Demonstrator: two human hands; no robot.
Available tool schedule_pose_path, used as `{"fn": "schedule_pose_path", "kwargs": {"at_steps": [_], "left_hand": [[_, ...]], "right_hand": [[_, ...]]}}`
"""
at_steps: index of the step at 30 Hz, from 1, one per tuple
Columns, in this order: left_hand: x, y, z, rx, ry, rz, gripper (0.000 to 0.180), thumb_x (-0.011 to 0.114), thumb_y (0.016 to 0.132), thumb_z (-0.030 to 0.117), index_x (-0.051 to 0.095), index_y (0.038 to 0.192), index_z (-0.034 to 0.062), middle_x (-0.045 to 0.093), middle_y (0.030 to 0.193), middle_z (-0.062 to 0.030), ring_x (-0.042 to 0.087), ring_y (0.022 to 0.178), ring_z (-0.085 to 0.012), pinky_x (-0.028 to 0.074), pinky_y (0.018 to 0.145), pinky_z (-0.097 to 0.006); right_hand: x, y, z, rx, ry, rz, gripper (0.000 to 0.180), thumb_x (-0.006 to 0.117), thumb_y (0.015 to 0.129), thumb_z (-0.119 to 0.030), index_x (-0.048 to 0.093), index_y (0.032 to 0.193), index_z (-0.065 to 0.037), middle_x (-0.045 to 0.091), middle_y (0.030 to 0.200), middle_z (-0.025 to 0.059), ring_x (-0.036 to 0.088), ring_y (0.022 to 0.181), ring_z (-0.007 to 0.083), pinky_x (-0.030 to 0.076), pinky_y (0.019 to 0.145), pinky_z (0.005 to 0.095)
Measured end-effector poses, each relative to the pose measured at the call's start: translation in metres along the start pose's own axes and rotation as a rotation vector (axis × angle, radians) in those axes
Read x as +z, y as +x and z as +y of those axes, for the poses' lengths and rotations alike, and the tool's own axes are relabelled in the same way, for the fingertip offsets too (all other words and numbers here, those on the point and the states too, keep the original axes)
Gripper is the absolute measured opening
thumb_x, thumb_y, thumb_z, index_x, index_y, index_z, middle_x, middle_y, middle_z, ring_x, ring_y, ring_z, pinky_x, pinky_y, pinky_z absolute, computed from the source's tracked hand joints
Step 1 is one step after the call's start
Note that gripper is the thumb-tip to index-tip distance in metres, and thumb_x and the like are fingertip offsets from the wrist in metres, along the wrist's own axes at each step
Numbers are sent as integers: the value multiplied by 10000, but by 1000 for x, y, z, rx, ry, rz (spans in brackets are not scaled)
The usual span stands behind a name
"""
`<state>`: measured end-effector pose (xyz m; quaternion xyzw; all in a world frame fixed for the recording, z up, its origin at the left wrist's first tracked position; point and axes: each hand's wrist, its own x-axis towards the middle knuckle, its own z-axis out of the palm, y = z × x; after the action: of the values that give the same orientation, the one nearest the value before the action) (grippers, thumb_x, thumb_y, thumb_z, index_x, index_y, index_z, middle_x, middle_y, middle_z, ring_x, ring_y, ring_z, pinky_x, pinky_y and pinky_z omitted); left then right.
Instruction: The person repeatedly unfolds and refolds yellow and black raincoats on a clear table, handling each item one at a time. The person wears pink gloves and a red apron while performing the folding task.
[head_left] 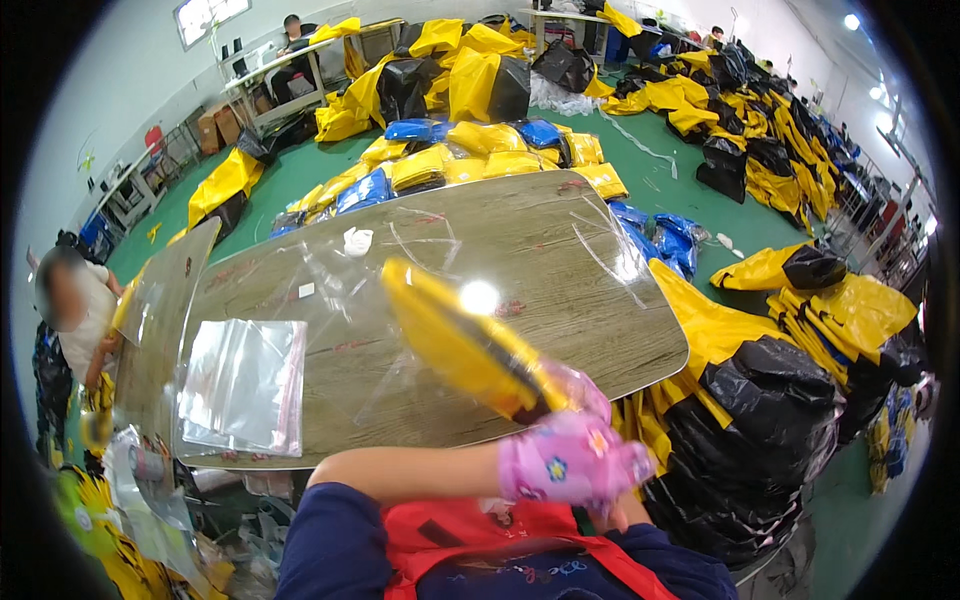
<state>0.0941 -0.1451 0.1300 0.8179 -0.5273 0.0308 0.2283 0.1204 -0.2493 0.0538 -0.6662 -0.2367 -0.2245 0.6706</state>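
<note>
Hands first: the left hand (575,462), in a pink flowered glove, crosses in front of the body and is closed around the near end of a folded yellow-and-black raincoat (462,345). The right hand (622,512) is mostly hidden beneath the left one, so I cannot tell whether it grips anything. The raincoat juts up and away from the hands, tilted over the near edge of the desk (560,260), held in the air and not resting on the wood. It looks to be inside a thin clear bag, though glare makes that hard to confirm.

Likely trouble: with only one end gripped, the folded bundle could slide loose or unfold, and the slippery film would make that easier. A swing to the left could also brush the stack of clear plastic bags (243,385) lying flat on the desk, well apart from the hands, and scatter it.

Farther out on the desk sits a small white crumpled scrap (357,240). Beyond the far edge lie packed yellow and blue bundles (470,150) on the green floor (660,160), and heaps of yellow-and-black raincoats (760,400) pile up to the right
</note>
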Motion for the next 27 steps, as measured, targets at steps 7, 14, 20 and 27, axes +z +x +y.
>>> {"fn": "schedule_pose_path", "kwargs": {"at_steps": [7,14,20,27], "left_hand": [[-31,-57,-49,-697,258,1371,995,806,701,403,246,1446,55,346,1384,-209,442,1220,-334,383,1020,-431],[-7,-76,-69,-513,-1069,1440,772,794,746,126,366,1381,33,502,1227,-100,500,1135,-213,492,901,-343],[66,-50,-29,-548,-737,1071,499,769,763,74,546,1206,16,638,1106,-54,618,961,-185,491,836,-309],[59,-68,-18,-830,-722,710,250,765,779,176,666,961,37,686,979,-76,651,853,-212,513,779,-304]], "right_hand": [[3,29,-5,334,567,385,515,602,922,-333,432,1339,-84,498,1294,51,502,1158,211,436,978,378],[14,31,1,327,625,426,543,596,917,-380,418,1356,-115,513,1297,50,525,1153,231,449,961,391],[12,53,-14,552,777,492,583,577,902,-472,455,1336,-103,529,1295,62,534,1146,232,445,960,390],[-3,35,-21,623,541,214,508,740,786,-168,541,1241,-65,615,1137,48,614,1016,217,500,871,349]]}}
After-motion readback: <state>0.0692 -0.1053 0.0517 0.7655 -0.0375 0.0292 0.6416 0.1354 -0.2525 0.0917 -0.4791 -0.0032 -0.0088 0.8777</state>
